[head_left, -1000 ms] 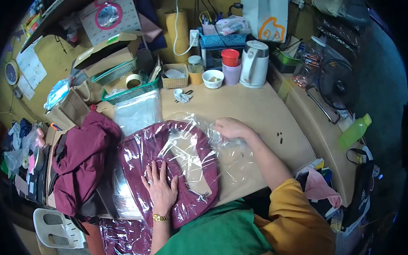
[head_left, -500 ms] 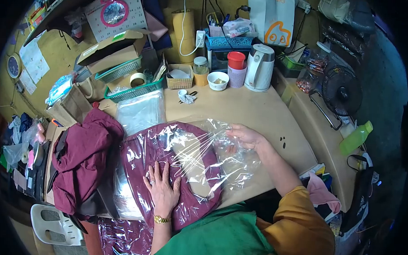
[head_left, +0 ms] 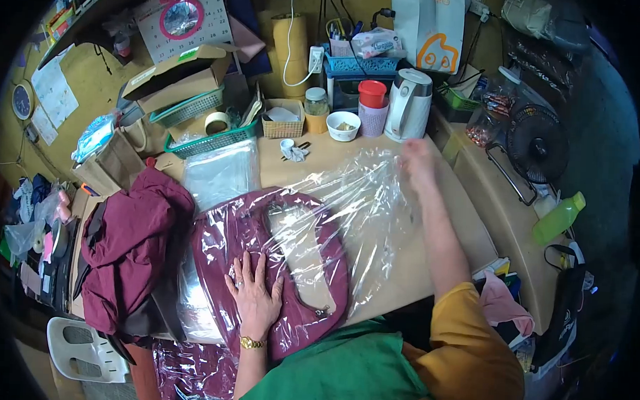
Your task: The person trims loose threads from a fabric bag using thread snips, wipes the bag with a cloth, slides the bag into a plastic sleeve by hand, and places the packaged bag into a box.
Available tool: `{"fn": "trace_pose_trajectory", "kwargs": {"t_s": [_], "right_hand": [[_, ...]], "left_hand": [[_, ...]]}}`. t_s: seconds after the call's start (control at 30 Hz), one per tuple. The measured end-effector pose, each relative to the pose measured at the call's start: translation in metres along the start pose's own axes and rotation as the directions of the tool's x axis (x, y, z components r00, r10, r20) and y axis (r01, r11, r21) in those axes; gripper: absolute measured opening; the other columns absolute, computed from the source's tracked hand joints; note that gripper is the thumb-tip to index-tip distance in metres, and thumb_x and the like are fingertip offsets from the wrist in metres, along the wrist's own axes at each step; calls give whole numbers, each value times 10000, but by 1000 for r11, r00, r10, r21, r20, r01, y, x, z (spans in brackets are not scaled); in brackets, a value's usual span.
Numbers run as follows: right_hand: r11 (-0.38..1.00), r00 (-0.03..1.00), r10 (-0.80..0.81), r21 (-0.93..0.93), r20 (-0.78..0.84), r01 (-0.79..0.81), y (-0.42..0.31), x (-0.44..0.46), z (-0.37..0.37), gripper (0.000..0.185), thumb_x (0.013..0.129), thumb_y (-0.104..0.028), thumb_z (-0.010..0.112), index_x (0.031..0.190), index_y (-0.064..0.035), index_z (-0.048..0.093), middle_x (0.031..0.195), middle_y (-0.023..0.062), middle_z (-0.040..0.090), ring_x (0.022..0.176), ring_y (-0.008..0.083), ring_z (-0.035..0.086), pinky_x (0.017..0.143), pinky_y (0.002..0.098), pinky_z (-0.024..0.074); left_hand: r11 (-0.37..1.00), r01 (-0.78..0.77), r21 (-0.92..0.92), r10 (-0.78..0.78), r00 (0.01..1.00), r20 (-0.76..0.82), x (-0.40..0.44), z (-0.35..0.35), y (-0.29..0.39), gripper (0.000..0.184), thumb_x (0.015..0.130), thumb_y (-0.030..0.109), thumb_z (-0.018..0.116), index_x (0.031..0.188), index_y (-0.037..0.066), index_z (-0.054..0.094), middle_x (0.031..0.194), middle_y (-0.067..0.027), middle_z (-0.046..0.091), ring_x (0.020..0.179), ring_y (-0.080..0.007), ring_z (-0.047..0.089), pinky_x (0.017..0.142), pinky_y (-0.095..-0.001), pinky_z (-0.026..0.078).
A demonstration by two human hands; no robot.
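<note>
A maroon fabric bag (head_left: 223,249) with a wide curved strap lies on the table inside a clear plastic bag (head_left: 372,209). My left hand (head_left: 255,296), fingers spread, presses flat on the plastic over the maroon bag. The loose end of the plastic stretches out to the right in creases. At its upper right corner is my right hand (head_left: 420,161), blurred by motion, its fingers closed at the plastic's edge. Left of the wrapped bag is a heap of maroon fabric (head_left: 138,250). Flat clear plastic sheets (head_left: 222,172) lie behind and partly under the wrapped bag.
Along the back of the table (head_left: 444,275) stand a green basket (head_left: 213,143), a woven box (head_left: 282,128), a jar (head_left: 315,112), a white bowl (head_left: 343,134), a red-lidded cup (head_left: 371,117) and a white kettle (head_left: 408,108). A green bottle (head_left: 559,219) and a fan (head_left: 537,144) are at the right.
My right hand has moved up and to the right, drawing the plastic's loose end outward and spreading it wider. My left hand stays on the maroon bag.
</note>
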State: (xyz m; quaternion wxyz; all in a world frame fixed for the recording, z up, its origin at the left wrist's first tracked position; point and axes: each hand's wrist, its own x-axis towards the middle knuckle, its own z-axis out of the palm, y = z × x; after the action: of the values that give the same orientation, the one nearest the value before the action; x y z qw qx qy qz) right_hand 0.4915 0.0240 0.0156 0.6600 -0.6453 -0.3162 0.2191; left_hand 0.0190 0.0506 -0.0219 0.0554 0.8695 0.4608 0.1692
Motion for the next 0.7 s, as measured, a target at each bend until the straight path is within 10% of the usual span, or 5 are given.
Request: {"fn": "trace_pose_trajectory", "kwargs": {"t_s": [0.07,0.17,0.27,0.33,0.7], "right_hand": [[959,929,-132,194,-347,209,2,0,-8,419,878,-71,686,1268,-52,535,889,49,632,635,101,575,577,250,483],[926,968,-80,-378,-238,-17,-4,-59,-3,447,880,-57,670,1297,-34,511,881,60,651,627,114,588,590,248,498],[888,831,329,-446,448,-112,-6,-91,-12,557,870,-105,710,1353,-50,438,967,74,679,770,121,643,606,275,511],[966,932,226,60,283,-252,0,-82,-37,640,857,-84,719,1411,-62,399,974,71,672,765,123,646,589,266,507],[987,869,115,41,482,-153,-67,-130,31,624,872,-110,735,1388,16,407,1026,34,634,778,76,606,625,189,510]], "left_hand": [[1000,5,0,-5,1000,9,-2,0,0,655,929,461,574,1493,174,403,1581,-155,294,1479,-375,210,1185,-590,97],[1000,9,-1,-9,1000,4,2,1,1,652,931,469,563,1488,165,411,1579,-158,296,1480,-370,207,1188,-586,89],[1000,-2,-20,2,1000,14,2,-1,0,648,930,466,569,1485,168,417,1578,-153,300,1477,-370,216,1185,-591,95],[999,-18,-46,20,999,37,-2,-2,0,649,929,465,573,1486,171,416,1578,-150,302,1476,-370,221,1183,-594,100],[723,-213,-657,330,942,58,16,-65,92,1129,720,398,847,1487,-105,190,1517,-321,301,1399,-441,349,1144,-420,328]]}}
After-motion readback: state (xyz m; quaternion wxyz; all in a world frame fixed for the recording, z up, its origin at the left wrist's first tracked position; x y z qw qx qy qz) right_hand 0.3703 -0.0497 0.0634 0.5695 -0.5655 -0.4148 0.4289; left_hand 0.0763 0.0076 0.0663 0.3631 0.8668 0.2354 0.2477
